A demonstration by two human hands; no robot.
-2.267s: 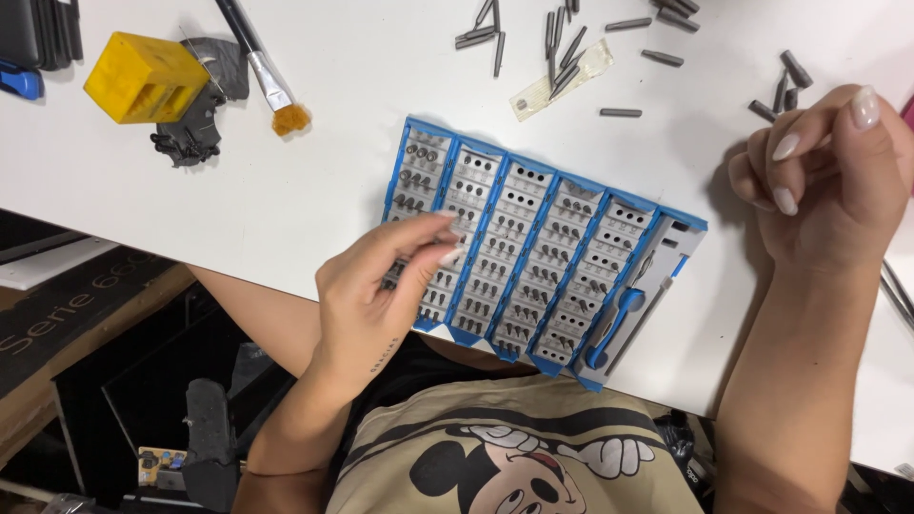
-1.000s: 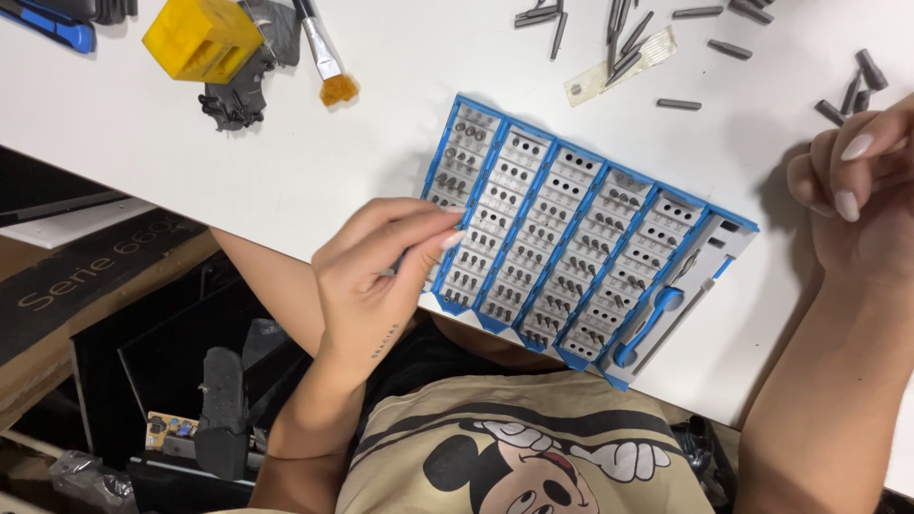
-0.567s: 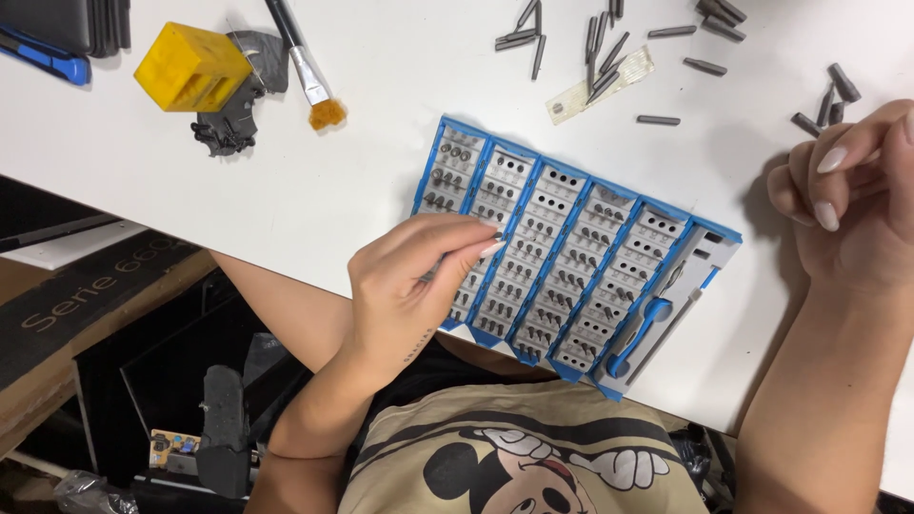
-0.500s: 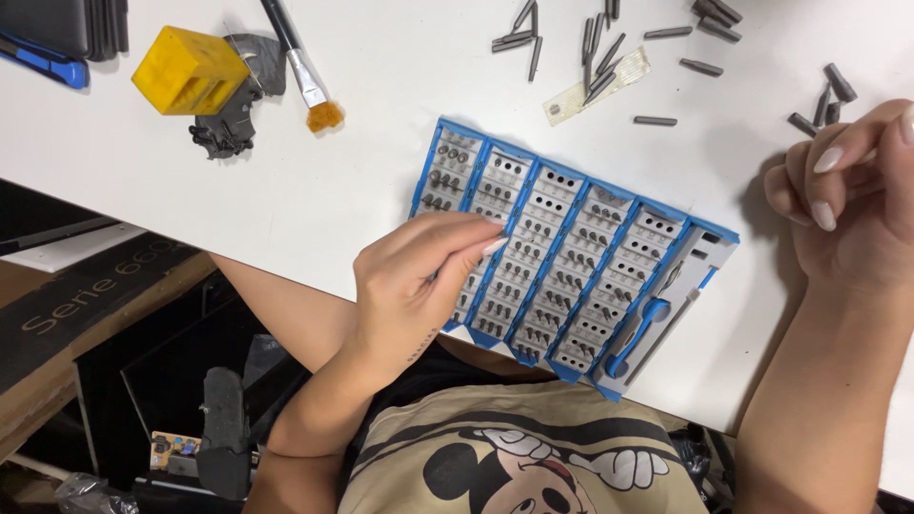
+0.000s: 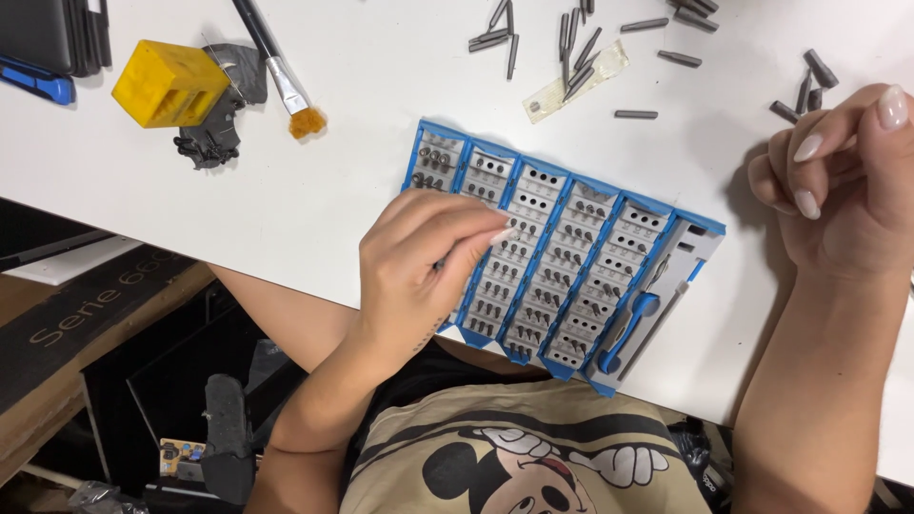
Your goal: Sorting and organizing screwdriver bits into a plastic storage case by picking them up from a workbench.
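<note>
while a bit is being pinched over the blue bit tray (image 5: 709, 227) by the left hand (image 5: 419, 271), neighbouring bits could be knocked loose; the right hand (image 5: 843, 181) is being held curled, its grip contents hidden.

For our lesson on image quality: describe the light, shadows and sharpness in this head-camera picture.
Head view: bright, even light on the white table; a soft shadow left of the right hand; the bit case is sharp; the floor area under the table is dim.

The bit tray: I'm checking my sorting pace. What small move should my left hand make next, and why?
Probably press the pinched bit down into an open slot. Your left hand has its fingertips on the blue bit tray, while your right hand waits off the tray near the loose bits.
</note>
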